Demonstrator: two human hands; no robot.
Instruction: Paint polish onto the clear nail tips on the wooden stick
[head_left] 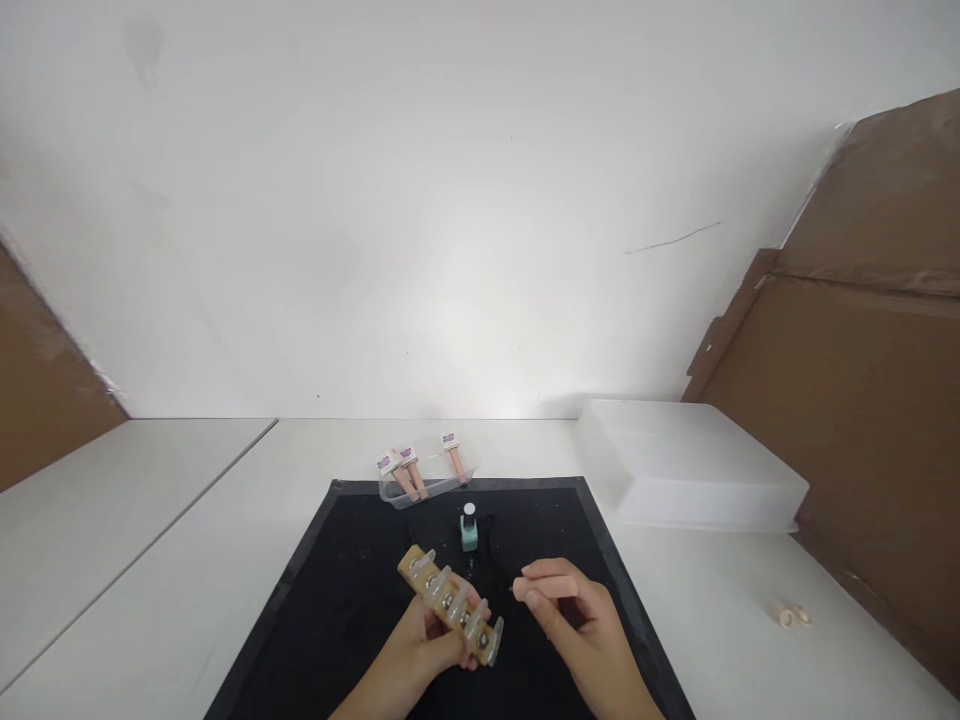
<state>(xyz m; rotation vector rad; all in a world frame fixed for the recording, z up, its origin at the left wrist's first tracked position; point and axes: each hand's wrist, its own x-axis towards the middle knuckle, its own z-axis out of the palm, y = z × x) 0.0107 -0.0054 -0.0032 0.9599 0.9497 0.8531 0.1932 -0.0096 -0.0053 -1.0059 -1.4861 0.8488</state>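
Note:
My left hand (424,640) is closed round a tan wooden strip (450,602) that carries several clear nail tips with metal studs, held tilted above the black mat (337,600). My right hand (577,620) pinches a small peach-coloured block (546,586) between thumb and fingers, just right of the strip. A mint-green nail polish bottle (469,528) with a black cap stands upright on the mat just beyond both hands.
A clear shallow tray (427,485) with three peach-coloured sticks sits at the mat's far edge. A white lidded box (686,465) lies to the right, cardboard sheets (862,400) behind it. Small pale rings (791,615) rest on the white table at right.

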